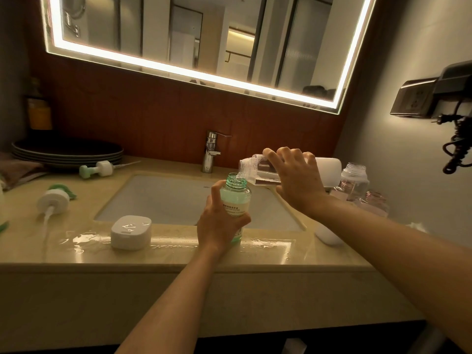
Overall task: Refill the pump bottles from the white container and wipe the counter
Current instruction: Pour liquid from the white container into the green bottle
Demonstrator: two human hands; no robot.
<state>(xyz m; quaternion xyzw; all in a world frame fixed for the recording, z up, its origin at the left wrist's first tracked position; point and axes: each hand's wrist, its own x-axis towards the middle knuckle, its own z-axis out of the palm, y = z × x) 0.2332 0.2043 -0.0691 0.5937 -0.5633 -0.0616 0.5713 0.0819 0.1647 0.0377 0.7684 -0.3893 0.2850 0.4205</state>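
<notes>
White container [329, 171], tipped by right hand [298, 181] with fingers clamped round it, pours into green bottle [235, 194]; left hand [219, 226], fingers curled, grips it upright on counter [178, 254].

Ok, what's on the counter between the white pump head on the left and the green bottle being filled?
In the head view, a white rounded cap sits between the pump head and the green bottle, on the wet counter.

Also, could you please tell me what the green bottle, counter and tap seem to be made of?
The green bottle looks like clear tinted plastic: liquid shows through. The counter seems polished beige stone, given glossy reflections. The tap: likely chromed metal, mirror-bright.
</notes>
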